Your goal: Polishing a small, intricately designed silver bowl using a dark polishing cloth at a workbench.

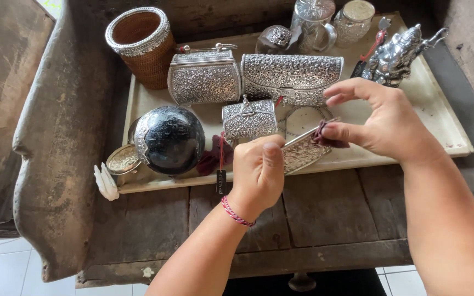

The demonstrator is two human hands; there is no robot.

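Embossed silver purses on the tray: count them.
3: a boxy purse rear left, a long clutch beside it, a small purse in front. The hands could hide others.

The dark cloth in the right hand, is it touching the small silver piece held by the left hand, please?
Touching. The head view shows the right hand pinching the dark cloth against the upper edge of the small silver piece, which the left hand holds.

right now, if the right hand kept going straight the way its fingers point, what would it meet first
Probably the embossed silver piece that the left hand holds: the right hand points leftward, pinching a dark cloth at its edge. Beyond that comes the small silver purse, though depth is unclear.
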